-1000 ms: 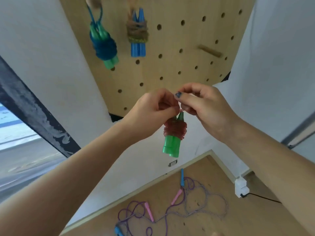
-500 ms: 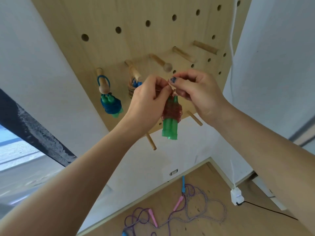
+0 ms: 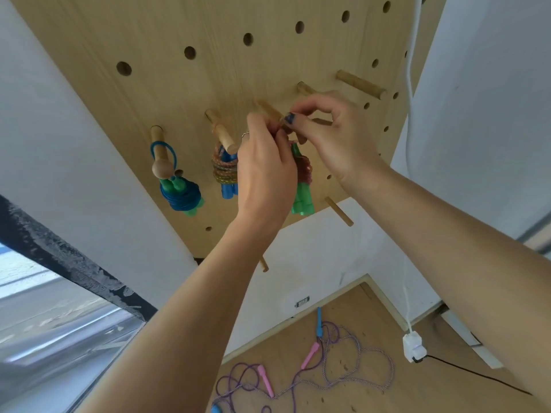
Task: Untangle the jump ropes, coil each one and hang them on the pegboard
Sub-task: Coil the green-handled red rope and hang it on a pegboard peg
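Both the left hand (image 3: 264,171) and the right hand (image 3: 334,135) pinch the top loop of the coiled red rope with green plastic handles (image 3: 301,186), which hangs between them, close to a round wooden peg (image 3: 268,110) of the light wooden pegboard (image 3: 185,93). To do it well, they should spread the loop wide and push it fully over the peg. No container is visible.

Red rope (image 3: 303,169) on green handles (image 3: 302,201); tan pegboard (image 3: 193,93); blue nail polish (image 3: 289,118).

Both hands, the left hand (image 3: 264,171) and right hand (image 3: 334,135), pinch the top of a coiled red rope (image 3: 302,171) with green handles. They hold it against the pegboard (image 3: 208,84) at a peg (image 3: 269,110).
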